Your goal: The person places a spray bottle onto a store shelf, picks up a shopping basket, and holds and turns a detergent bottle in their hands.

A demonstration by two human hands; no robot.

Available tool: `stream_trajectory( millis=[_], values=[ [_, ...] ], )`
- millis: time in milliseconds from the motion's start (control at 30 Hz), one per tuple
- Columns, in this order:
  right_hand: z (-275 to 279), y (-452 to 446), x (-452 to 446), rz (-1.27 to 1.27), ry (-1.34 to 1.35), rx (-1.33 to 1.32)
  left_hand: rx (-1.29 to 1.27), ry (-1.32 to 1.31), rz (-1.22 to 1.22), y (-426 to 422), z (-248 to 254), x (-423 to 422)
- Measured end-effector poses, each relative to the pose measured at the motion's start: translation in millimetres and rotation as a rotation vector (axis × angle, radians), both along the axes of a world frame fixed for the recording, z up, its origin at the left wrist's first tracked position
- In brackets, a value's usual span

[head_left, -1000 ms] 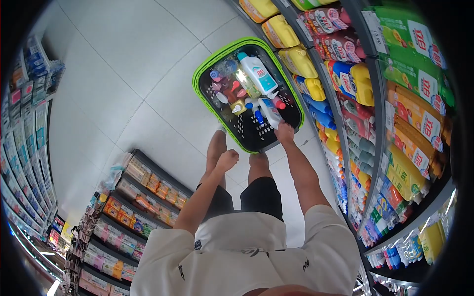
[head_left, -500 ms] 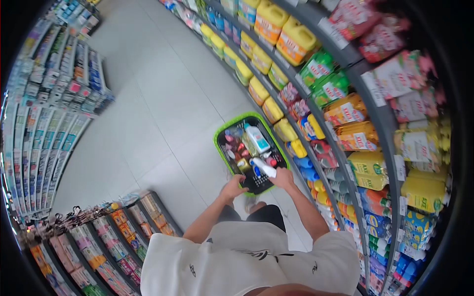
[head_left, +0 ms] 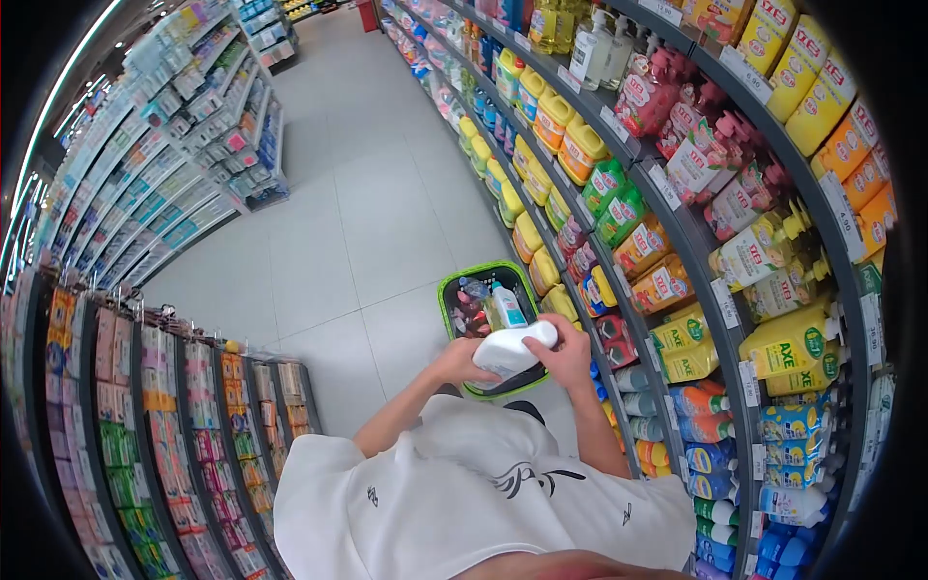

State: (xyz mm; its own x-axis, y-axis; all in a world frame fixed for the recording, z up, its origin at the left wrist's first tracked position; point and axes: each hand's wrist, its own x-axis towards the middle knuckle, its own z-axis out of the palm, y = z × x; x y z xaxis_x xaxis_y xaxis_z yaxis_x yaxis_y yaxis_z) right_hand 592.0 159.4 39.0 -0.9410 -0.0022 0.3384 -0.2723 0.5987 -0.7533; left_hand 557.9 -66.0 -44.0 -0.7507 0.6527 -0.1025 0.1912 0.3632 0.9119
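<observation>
A white plastic bottle (head_left: 510,354) is held tilted in front of my body, above the near end of the basket. My left hand (head_left: 462,363) grips its lower end, and my right hand (head_left: 568,354) is closed round the other end near the cap, thumb on top. Below, the black shopping basket (head_left: 479,269) with its bright green rim stands on the floor. Inside it lie a white bottle with a teal label (head_left: 507,304) and several small items that I cannot make out. The held bottle and my hands cover the basket's near part.
Close on my right runs a long shelf (head_left: 633,159) of cleaning products, with yellow AXE bottles (head_left: 788,350) and pink pump bottles (head_left: 652,92). Packed racks (head_left: 174,387) stand at my left. Grey floor tiles (head_left: 319,242) stretch ahead towards another display (head_left: 237,126).
The white bottle has been lifted from the basket towards me, and my left hand has moved from the basket's near edge onto it. My view has tilted up along the aisle.
</observation>
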Motion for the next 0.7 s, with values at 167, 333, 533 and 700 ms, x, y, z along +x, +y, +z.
stream_trajectory(
  millis=[167,333,533,700],
  values=[
    [-36,-3,-3,0.19,-0.216,-0.757,0.268,-0.215,0.219,2,22,28],
    [-59,-24,18,0.345,-0.463,-0.935,0.566,-0.294,0.474,6,38,25],
    [-71,-60,28,0.263,-0.38,-0.903,0.496,-0.117,0.602,21,62,23],
    [-70,-67,23,0.195,-0.508,-1.126,0.466,-0.022,0.629,15,54,11]
  ],
)
